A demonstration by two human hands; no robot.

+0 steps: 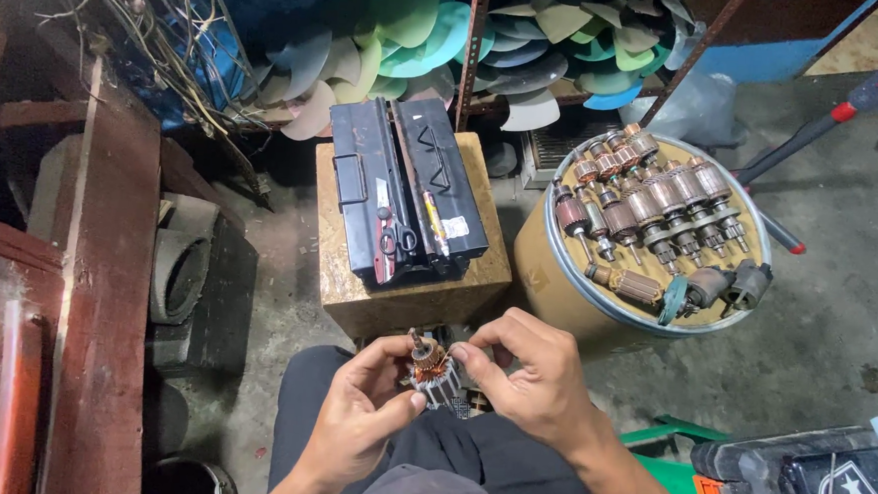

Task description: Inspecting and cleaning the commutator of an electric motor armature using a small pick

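Copper-and-steel armature, tan drum, black batteries, green and cream fan blades

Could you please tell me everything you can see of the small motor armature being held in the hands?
The motor armature is a small rotor with a steel shaft end on top, copper-coloured windings beneath it and a pale slotted core below. It stands roughly upright above the person's dark-trousered lap. The left hand grips its core from the left with thumb and fingers; the right hand pinches at its upper right side. Its lower end is hidden.

Two bare hands are seen: the left hand and the right hand. One copper-wound motor armature is held at 6 o'clock. One round tan drum is counted at 3 o'clock, and one pair of black-handled scissors at 12 o'clock.
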